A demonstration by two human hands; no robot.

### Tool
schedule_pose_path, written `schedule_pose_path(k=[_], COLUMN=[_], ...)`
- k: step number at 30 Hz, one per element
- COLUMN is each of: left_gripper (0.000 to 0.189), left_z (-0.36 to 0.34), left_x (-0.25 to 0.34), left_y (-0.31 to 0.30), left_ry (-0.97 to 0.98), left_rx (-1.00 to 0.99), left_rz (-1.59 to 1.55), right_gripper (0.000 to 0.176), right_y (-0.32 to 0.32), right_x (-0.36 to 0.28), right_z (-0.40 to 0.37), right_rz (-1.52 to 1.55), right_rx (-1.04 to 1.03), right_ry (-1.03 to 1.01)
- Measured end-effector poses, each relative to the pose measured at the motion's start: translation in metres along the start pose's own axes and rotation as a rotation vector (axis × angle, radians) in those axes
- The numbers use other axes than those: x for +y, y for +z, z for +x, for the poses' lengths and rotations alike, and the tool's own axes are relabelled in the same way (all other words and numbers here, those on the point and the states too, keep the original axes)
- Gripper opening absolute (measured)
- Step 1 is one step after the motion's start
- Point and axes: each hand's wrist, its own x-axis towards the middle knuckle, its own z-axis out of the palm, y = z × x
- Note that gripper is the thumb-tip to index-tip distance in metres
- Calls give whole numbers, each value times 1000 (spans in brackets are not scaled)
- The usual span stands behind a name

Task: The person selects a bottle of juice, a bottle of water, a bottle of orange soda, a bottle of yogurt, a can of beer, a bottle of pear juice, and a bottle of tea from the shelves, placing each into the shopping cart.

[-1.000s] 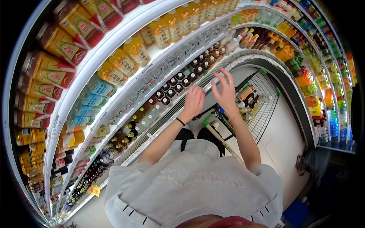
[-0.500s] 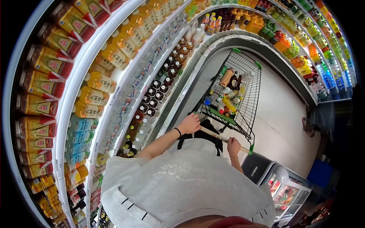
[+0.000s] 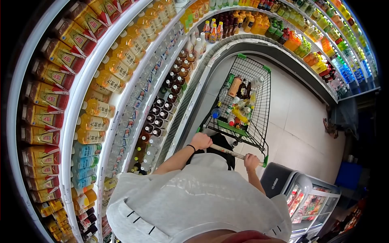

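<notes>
My left hand (image 3: 201, 141), with a black band at its wrist, is closed round the left end of the cart's handle bar (image 3: 227, 151). Near the bar's other end, my right hand (image 3: 251, 161) grips it too. Ahead of me stands the wire shopping cart (image 3: 263, 105) with green corner pieces. In its basket lie several bottles, among them a blue-capped bottle (image 3: 216, 112), a yellow bottle (image 3: 240, 116) and a clear bottle (image 3: 257, 82). An orange-brown package (image 3: 235, 87) rests at the far left of the load.
Drink shelves (image 3: 117, 117) run along my left and curve round in front of the cart. Their low dark base (image 3: 283, 50) borders the floor. A glass-sided chiller (image 3: 310, 198) stands close on my right. Farther right, a person's foot (image 3: 330, 128) shows.
My left hand has come down and closed more fully on the handle bar. My right hand appears more firmly wrapped round it. The view has shifted slightly, and the cart appears a little farther left.
</notes>
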Motion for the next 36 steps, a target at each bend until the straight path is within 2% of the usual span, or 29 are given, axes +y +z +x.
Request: schedule_pose_path(k=[5,11,21,23,28,30,36], left_gripper=[46,42,43,43,44,45,44], left_z=[8,39,106,124,163,183,235], left_x=[7,1,4,1,0,-2,-10], left_y=[-12,-14,-49,-47,-69,-77,-92], left_ry=[-54,-43,-54,-61,-67,-123,-142], left_rx=[7,157,130,202,144,57,17], left_rz=[-9,-5,0,-6,-3,9,41], right_gripper=[40,39,41,41,42,40,39], right_y=[0,5,-6,-11,-16,-16,-16], right_x=[1,10,22,25,28,27,31], right_z=[11,41,116,125,166,182,225], right_rz=[18,40,68,91,90,74,50], right_rx=[-5,21,-1,-6,13,38,94], right_ry=[3,-17,-6,-5,21,21,22])
